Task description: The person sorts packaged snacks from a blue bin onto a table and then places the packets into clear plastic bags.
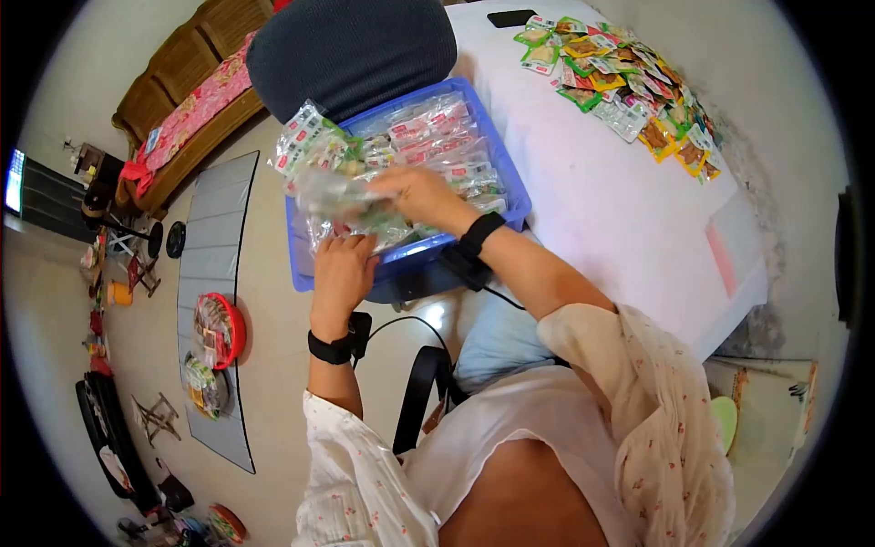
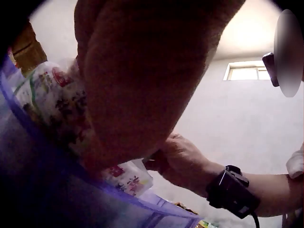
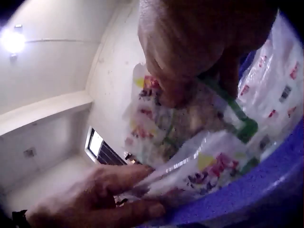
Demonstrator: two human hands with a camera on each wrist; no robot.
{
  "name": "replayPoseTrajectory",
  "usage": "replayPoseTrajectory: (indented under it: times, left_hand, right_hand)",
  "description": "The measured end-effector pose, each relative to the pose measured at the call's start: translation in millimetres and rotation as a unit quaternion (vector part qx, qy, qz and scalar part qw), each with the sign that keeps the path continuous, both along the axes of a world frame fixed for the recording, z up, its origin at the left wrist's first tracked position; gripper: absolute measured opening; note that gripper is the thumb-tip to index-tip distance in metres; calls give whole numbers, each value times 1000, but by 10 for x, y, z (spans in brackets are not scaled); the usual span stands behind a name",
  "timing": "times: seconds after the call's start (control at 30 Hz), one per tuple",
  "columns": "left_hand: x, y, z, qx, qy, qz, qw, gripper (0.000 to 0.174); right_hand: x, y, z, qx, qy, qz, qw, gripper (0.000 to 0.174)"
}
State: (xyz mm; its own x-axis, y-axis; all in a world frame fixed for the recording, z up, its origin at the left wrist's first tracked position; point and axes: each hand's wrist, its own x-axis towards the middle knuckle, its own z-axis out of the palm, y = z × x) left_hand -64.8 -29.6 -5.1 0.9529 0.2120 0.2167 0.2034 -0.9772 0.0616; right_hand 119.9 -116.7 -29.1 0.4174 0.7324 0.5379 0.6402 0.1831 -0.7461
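A blue plastic basket [image 1: 517,187] in front of me holds several clear packets with red and white labels. Above its near-left part, my right hand [image 1: 424,196] grips a clear printed plastic packet [image 1: 337,196], blurred in the head view. The right wrist view shows this packet's green stripe [image 3: 232,109] below the fingers. My left hand [image 1: 342,278] is at the near rim, its fingers and thumb on either side of another printed packet's edge [image 3: 204,178]. In the left wrist view, the dark left hand [image 2: 137,90] hides its own fingertips.
To the right, a white-covered table [image 1: 602,228] bears a heap of small colourful food packets [image 1: 629,77] and a phone [image 1: 512,18]. A dark chair back [image 1: 351,55] stands beyond the basket. On the floor mat [image 1: 214,237] at left is a red basin [image 1: 239,333] of packets.
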Motion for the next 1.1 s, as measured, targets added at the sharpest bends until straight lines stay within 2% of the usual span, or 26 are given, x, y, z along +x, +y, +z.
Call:
replayPoseTrajectory:
  times: [0.07,0.17,0.27,0.3,0.33,0.37,0.4,0.43,0.5,0.53,0.57,0.6,0.67,0.7,0.73,0.8,0.87,0.93,1.03,1.1]
  left_hand:
    - [-13,20,-30,-1,4,7,1000,33]
    - [-31,20,-97,-4,11,27,1000,30]
    - [-100,17,-130,-4,-30,33,999,38]
    - [-254,37,-233,2,-103,76,992,44]
    - [-115,22,-350,-11,-188,80,979,51]
    - [-131,51,-362,3,-201,84,976,59]
    - [-108,60,-304,16,-214,87,973,67]
    - [-64,30,-169,45,-204,79,975,68]
    - [-14,130,-160,72,-203,49,975,69]
    - [-45,265,-259,46,-139,76,986,69]
    - [-56,366,-309,23,-71,106,992,69]
    - [-36,394,-292,24,-74,95,992,69]
    - [-51,413,-282,-79,-39,107,990,69]
    - [-50,501,-381,-56,-83,76,992,70]
    - [-59,521,-378,-55,-84,73,992,70]
    - [-53,550,-332,-94,-14,123,988,74]
    - [-47,466,-297,-49,-26,120,991,75]
    - [23,307,-219,-3,-40,115,993,76]
    - [239,-47,-109,35,-77,144,986,73]
    - [484,-326,-90,-33,-215,16,976,62]
  right_hand:
    - [-58,99,-187,-114,-39,73,990,35]
    - [-16,176,-214,-140,-113,72,981,32]
    - [-54,228,-144,-144,-175,78,971,24]
    - [-90,247,-123,-142,-202,85,965,21]
    - [-95,290,-326,-131,-218,53,966,16]
    - [-112,404,-508,-89,-220,52,970,15]
    - [-114,380,-422,-128,-215,57,967,13]
    - [-133,399,-415,-123,-206,66,969,9]
    - [-141,297,-231,-203,-187,87,957,18]
    - [-150,182,-207,-206,-188,67,958,18]
    - [-183,76,-197,-140,-137,60,979,24]
    - [-176,-29,-164,-72,-87,57,992,30]
    - [-137,-296,-112,-81,-77,37,993,36]
    - [-118,-444,-80,-87,-66,27,994,42]
    - [-86,-597,-78,-85,-67,24,994,42]
    - [40,-941,-73,-31,-83,-4,996,37]
    - [228,-1415,-124,-41,-88,-28,995,36]
    - [377,-1940,-179,-36,-68,-85,993,27]
    - [511,-2803,-338,-152,-68,-185,969,26]
    - [520,-3331,-456,-197,-38,-242,949,26]
